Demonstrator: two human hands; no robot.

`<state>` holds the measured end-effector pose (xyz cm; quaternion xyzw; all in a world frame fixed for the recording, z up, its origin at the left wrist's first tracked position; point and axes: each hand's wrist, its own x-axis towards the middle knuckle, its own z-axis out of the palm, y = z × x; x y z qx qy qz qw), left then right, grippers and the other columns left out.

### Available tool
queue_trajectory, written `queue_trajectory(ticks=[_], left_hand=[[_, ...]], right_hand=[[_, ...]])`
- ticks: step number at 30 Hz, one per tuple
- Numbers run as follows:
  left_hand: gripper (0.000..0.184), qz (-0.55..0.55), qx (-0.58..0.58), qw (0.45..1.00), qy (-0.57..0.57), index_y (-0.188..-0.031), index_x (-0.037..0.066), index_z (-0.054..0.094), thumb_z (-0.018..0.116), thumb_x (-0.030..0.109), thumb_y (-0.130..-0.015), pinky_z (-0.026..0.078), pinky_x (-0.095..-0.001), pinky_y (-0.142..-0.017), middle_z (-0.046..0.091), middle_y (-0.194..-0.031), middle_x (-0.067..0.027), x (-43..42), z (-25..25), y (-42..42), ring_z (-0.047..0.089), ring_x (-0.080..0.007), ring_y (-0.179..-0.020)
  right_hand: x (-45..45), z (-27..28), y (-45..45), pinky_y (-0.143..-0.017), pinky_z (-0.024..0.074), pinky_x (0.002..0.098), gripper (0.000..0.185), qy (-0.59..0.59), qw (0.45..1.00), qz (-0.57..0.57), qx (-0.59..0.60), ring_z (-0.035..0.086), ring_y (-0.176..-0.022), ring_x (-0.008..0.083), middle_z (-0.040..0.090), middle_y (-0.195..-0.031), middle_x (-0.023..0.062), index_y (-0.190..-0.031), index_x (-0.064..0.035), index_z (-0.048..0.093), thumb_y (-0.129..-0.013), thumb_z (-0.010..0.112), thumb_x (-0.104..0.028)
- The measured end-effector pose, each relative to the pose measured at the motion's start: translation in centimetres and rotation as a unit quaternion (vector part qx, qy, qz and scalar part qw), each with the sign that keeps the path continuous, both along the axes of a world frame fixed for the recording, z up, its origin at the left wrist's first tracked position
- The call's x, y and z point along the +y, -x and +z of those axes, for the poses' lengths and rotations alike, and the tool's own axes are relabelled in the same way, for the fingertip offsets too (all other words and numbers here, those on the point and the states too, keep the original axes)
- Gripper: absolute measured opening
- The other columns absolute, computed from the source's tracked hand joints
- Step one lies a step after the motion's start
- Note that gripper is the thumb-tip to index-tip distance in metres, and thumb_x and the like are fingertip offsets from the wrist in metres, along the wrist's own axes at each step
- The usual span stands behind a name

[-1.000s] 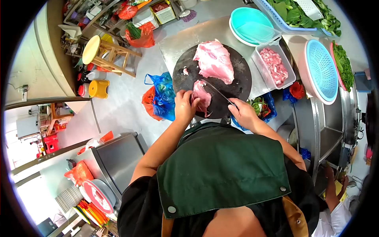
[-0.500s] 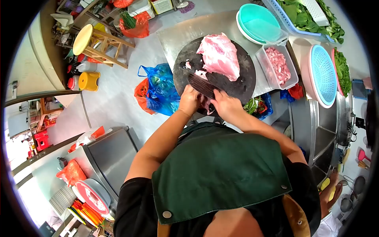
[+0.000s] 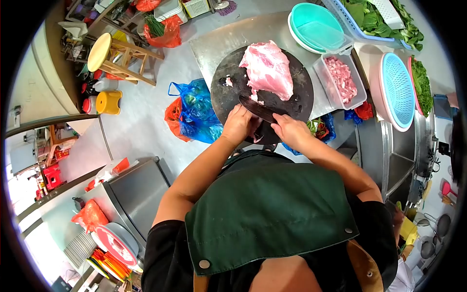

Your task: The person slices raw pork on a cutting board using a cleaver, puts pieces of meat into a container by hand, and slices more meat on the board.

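My right hand (image 3: 292, 131) is closed around the handle of a dark-bladed kitchen knife (image 3: 258, 108) at the near side of the round black chopping board (image 3: 301, 104). The blade points left, just past the fingers of my left hand (image 3: 237, 122). My left hand is closed on a small piece of meat (image 3: 255, 127), mostly hidden by its fingers and the blade. Farther back on the board lies a large pink slab of raw meat (image 3: 267, 70). Small scraps (image 3: 228, 81) lie to its left.
Right of the board stands a clear tub of diced meat (image 3: 339, 80), with turquoise basins (image 3: 317, 27) behind it. A blue colander (image 3: 400, 90) sits farther right. Blue plastic bags (image 3: 197, 109) rest on the floor to the left. Part of another person shows at lower right (image 3: 403, 226).
The knife has shifted slightly down and right, and its blade shows narrower. My right hand has moved right. The large meat slab has kept its place on the board.
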<state>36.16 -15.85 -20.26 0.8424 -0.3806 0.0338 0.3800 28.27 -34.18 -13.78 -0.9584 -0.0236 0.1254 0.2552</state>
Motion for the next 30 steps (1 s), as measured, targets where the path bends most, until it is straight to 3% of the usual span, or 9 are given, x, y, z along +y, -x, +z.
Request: queue_trajectory(ticks=[3, 6, 9, 13, 17, 20, 23, 26, 30], left_hand=[[0.02, -0.036, -0.011, 0.998, 0.04, -0.083, 0.007, 0.063, 0.069, 0.008, -0.065, 0.044, -0.0375, -0.078, 0.059, -0.093, -0.0084, -0.1, -0.6, -0.4, 0.053, -0.0303, -0.09], [0.033, -0.056, 0.049, 0.997, 0.014, -0.092, 0.005, 0.064, 0.064, -0.002, -0.06, 0.044, -0.0391, -0.081, 0.059, -0.097, -0.0119, 0.2, -1.2, -0.2, 0.053, -0.0336, -0.091], [0.033, -0.017, 0.021, 1.0, -0.008, -0.092, 0.004, 0.063, 0.065, -0.002, -0.06, 0.044, -0.0389, -0.079, 0.057, -0.098, -0.0125, 0.3, -0.8, 0.3, 0.052, -0.0337, -0.088], [0.03, 0.022, 0.002, 1.0, 0.014, -0.094, 0.005, 0.063, 0.067, 0.003, -0.064, 0.044, -0.0385, -0.077, 0.055, -0.101, -0.0117, -0.1, -0.2, 1.1, 0.051, -0.0326, -0.089], [0.029, 0.001, -0.037, 0.999, -0.026, -0.095, 0.005, 0.062, 0.071, 0.013, -0.068, 0.044, -0.0384, -0.078, 0.055, -0.106, -0.01, -0.4, 0.6, 1.0, 0.05, -0.03, -0.092], [0.032, -0.022, -0.041, 0.999, -0.016, -0.093, 0.005, 0.06, 0.073, 0.018, -0.066, 0.043, -0.0394, -0.079, 0.056, -0.106, -0.0099, -0.1, -1.0, 1.0, 0.051, -0.0304, -0.094], [0.019, 0.004, -0.012, 1.0, 0.018, -0.076, 0.009, 0.06, 0.067, 0.0, -0.061, 0.044, -0.0401, -0.075, 0.059, -0.091, -0.009, -0.4, -1.2, 0.9, 0.055, -0.032, -0.087], [0.03, -0.037, -0.032, 0.999, 0.015, -0.087, 0.006, 0.061, 0.071, 0.01, -0.06, 0.045, -0.039, -0.078, 0.058, -0.103, -0.0113, -0.1, -2.2, 0.0, 0.054, -0.0329, -0.094], [0.03, -0.036, -0.035, 0.999, 0.012, -0.087, 0.007, 0.062, 0.068, 0.005, -0.058, 0.044, -0.0392, -0.072, 0.056, -0.089, -0.0094, -0.4, -2.4, 0.3, 0.053, -0.0307, -0.084]], right_hand=[[0.6, -1.0, -0.3, -0.063, 0.0505, 0.0451, 0.033, 0.011, 0.999, -0.009, -0.036, 0.062, -0.076, 0.0357, 0.062, -0.085, 0.016, -0.103, -0.0036, 0.055, -0.089, 0.048, -0.032], [3.2, -2.0, -6.1, -0.072, 0.0468, 0.0467, 0.037, -0.053, 0.998, -0.031, 0.006, 0.06, -0.08, 0.0376, 0.063, -0.086, 0.0187, -0.09, -0.0031, 0.059, -0.089, 0.043, -0.036], [2.0, -2.1, -6.4, -0.072, 0.047, 0.0463, 0.037, -0.062, 0.998, -0.023, 0.018, 0.06, -0.083, 0.0368, 0.063, -0.089, 0.0179, -0.092, -0.0035, 0.06, -0.09, 0.043, -0.037], [-3.9, -2.5, 1.5, -0.076, 0.0477, 0.0426, 0.035, -0.065, 0.996, -0.041, -0.037, 0.06, -0.087, 0.0347, 0.064, -0.093, 0.0153, -0.103, -0.0069, 0.061, -0.09, 0.046, -0.036], [-4.8, 0.0, 2.7, -0.076, 0.0468, 0.0414, 0.033, -0.168, 0.969, -0.162, 0.08, 0.059, -0.087, 0.0357, 0.063, -0.09, 0.0178, -0.096, -0.0036, 0.062, -0.091, 0.046, -0.032], [-2.3, -0.4, 3.6, -0.077, 0.0474, 0.0418, 0.037, -0.053, 0.998, -0.037, -0.023, 0.059, -0.089, 0.0345, 0.061, -0.103, 0.0166, -0.105, -0.0037, 0.059, -0.092, 0.044, -0.035], [-1.4, -0.5, 3.4, -0.074, 0.0485, 0.0434, 0.036, -0.032, 0.999, -0.036, -0.01, 0.06, -0.086, 0.0345, 0.061, -0.099, 0.0163, -0.101, -0.0025, 0.057, -0.091, 0.044, -0.035], [0.2, -0.9, 0.6, -0.069, 0.0484, 0.0459, 0.033, -0.05, 0.997, -0.041, -0.039, 0.061, -0.08, 0.0357, 0.062, -0.087, 0.0168, -0.089, -0.0028, 0.058, -0.09, 0.046, -0.034], [2.5, -1.4, -4.9, -0.072, 0.0478, 0.0449, 0.037, -0.044, 0.998, -0.022, 0.03, 0.061, -0.084, 0.0348, 0.063, -0.089, 0.0175, -0.088, -0.0041, 0.06, -0.09, 0.044, -0.037]])
